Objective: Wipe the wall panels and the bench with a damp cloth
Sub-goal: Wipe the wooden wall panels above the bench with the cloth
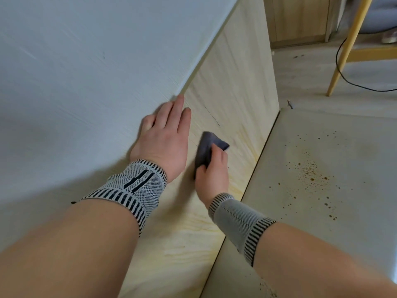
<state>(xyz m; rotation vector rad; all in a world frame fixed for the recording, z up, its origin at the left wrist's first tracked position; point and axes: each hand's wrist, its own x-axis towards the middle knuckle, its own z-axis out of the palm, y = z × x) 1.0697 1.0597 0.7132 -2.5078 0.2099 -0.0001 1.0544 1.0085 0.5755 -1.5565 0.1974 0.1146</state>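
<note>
Our right hand (212,171) grips the cloth (207,151) against the panel (234,93); left hand (163,136) braces flat. We should press evenly along the grain.

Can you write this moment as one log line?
right hand: holds dark grey cloth on pale wood wall panel | left hand: flat on panel | spotted bench: unwiped
</note>
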